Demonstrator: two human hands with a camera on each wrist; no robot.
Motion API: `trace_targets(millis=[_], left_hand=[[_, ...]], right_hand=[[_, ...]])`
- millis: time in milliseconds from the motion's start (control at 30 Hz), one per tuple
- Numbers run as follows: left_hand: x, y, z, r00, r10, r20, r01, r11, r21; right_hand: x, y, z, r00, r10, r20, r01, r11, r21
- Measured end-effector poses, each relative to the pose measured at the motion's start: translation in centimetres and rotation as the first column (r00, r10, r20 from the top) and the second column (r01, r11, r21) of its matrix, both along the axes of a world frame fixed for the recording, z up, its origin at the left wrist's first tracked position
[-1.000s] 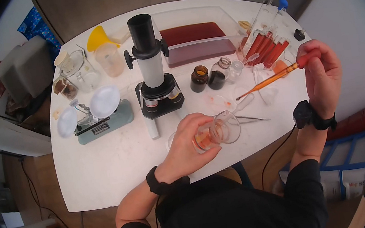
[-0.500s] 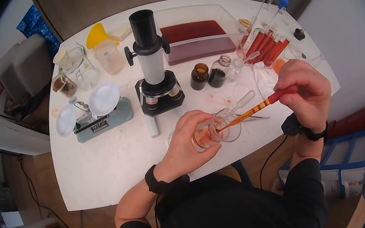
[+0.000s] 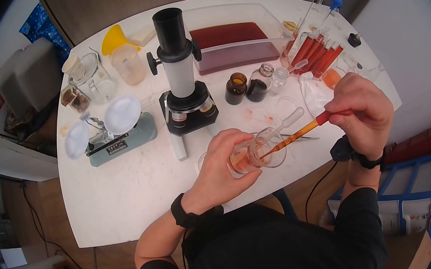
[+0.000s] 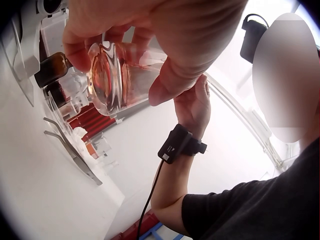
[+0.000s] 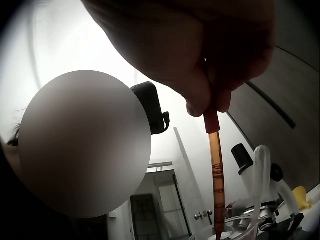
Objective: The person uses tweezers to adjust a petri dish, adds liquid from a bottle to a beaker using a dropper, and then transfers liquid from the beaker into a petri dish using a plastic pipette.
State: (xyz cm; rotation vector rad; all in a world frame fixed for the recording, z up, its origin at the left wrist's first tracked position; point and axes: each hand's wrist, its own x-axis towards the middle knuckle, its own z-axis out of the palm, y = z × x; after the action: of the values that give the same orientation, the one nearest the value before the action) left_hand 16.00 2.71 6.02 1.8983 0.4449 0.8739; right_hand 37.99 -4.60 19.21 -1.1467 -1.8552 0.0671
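"Which step do you seem to be at?"

"Your dropper (image 3: 300, 133) reaches into the mouth of the glass jar (image 3: 241, 162), so I'd judge you are placing its tip for a transfer. Amber liquid shows in the dropper's marked tube, and orange-red contents show through the jar. Whether you're about to release liquid or draw it up, I can't tell."

"And your grip?"

"Your left hand (image 3: 218, 172) is wrapped round the jar, fingers on one side and thumb on the other, and tilts its flared mouth towards your right hand (image 3: 362, 115). Your right fingers pinch the dropper's red rubber bulb (image 3: 324, 118). How hard you're squeezing it, I can't tell."

"Where is the jar?"

"It's up in your left hand, near the front edge of the white table (image 3: 127, 206), in front of the microscope (image 3: 181, 79). The plastic pipette (image 3: 292, 118) is beside your dropper; you'd have to check whether its stem sits in the jar or behind it. The tweezers (image 3: 308, 137) lie just beyond the dropper."

"What does your next move call for?"

"A steady jar, a dropper tip well inside the rim, and a slow, slight change of pressure on the bulb. If you bump the rim or squeeze suddenly, you could splash the liquid. Mind your tilt too, or the contents could run towards the mouth."
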Motion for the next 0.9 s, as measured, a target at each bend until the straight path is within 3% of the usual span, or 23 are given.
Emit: trace_targets(millis=[900], left_hand=[[0.1,-0.1,-0.2,1.0,-0.007,-0.01,0.007,1.0,0.013]], right_hand=[[-2.2,-0.3,-0.6,0.973,-0.047,0.227,0.029,0.996,0.082]])
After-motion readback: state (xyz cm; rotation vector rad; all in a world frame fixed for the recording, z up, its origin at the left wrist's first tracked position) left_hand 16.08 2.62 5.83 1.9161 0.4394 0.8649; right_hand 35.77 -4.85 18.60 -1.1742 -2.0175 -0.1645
